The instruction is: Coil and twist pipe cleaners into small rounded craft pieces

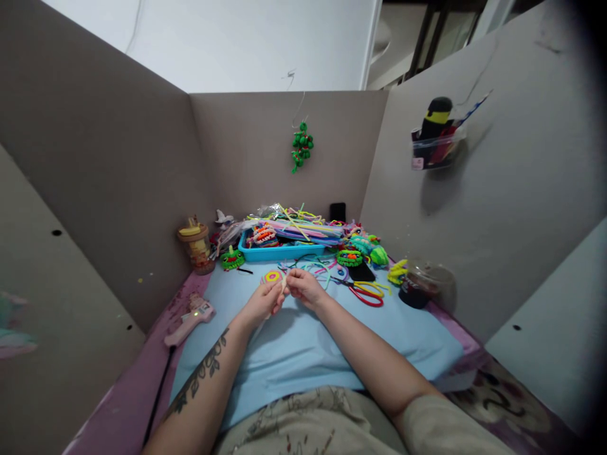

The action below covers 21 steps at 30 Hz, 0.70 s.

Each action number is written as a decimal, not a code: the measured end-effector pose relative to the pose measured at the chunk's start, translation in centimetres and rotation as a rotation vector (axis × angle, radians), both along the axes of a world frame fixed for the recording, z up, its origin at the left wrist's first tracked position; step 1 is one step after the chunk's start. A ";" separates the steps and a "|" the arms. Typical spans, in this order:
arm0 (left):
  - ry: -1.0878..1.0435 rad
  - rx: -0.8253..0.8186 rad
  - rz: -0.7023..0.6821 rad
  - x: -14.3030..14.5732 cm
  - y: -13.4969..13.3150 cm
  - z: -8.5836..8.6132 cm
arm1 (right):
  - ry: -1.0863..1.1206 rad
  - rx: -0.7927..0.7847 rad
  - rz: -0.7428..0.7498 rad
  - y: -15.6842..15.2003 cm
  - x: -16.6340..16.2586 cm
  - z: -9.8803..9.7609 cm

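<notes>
My left hand and my right hand meet over a light blue mat, fingers pinched together. Between them they hold a thin pale pipe cleaner. Just beyond the fingertips lies a small coiled round piece in pink and yellow. Loose coloured pipe cleaners lie on the mat past my right hand. A tattoo runs along my left forearm.
A blue tray full of pipe cleaners stands at the back. Red-handled scissors and a dark lidded bowl lie to the right, a pink glue gun to the left. Cardboard walls enclose the desk; a green ornament hangs on the back wall.
</notes>
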<state>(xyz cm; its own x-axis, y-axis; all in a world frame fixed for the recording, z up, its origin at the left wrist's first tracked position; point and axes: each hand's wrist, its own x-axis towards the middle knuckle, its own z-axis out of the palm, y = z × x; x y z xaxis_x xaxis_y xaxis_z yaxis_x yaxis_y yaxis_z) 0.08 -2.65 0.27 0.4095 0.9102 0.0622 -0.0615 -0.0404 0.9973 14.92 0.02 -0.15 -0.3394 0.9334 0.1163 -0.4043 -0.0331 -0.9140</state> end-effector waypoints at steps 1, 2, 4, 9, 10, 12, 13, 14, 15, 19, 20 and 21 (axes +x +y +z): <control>-0.003 -0.007 -0.018 0.0 -0.1 0.1 | 0.000 0.004 0.012 0.0 0.0 -0.1; -0.005 -0.020 -0.028 -0.1 -0.2 0.2 | -0.003 0.009 0.021 0.1 0.1 -0.1; 0.007 -0.049 -0.032 -0.1 -0.3 0.5 | -0.009 0.022 0.011 0.2 0.1 -0.2; 0.078 0.086 0.139 0.0 0.2 0.4 | -0.031 0.067 -0.108 0.3 -0.1 -0.2; 0.091 0.131 0.185 0.0 0.4 0.3 | -0.042 0.072 -0.118 0.2 -0.2 -0.2; 0.118 0.194 0.259 0.0 0.6 0.0 | -0.052 0.076 -0.118 0.2 -0.4 -0.2; 0.128 0.213 0.293 -0.1 0.6 -0.1 | -0.051 0.077 -0.112 0.2 -0.4 -0.2; 0.132 0.226 0.324 -0.1 0.6 -0.2 | -0.048 0.076 -0.103 0.1 -0.5 -0.2; 0.134 0.235 0.348 -0.2 0.7 -0.2 | -0.046 0.072 -0.094 0.1 -0.5 -0.2; 0.126 0.246 0.371 -0.3 0.6 -0.1 | -0.064 0.055 -0.086 0.1 -0.4 -0.2; 0.127 0.247 0.367 -0.3 0.5 -0.1 | -0.070 0.055 -0.092 0.1 -0.4 -0.2; 0.131 0.246 0.360 -0.3 0.5 0.0 | -0.073 0.058 -0.101 0.1 -0.4 -0.2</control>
<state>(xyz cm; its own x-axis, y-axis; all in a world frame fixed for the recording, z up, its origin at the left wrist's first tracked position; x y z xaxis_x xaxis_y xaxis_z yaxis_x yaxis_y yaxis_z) -0.22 -2.14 0.23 0.0880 0.9608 0.2629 0.1257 -0.2725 0.9539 14.51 0.10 -0.30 -0.2540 0.9556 0.1495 -0.3348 0.0581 -0.9405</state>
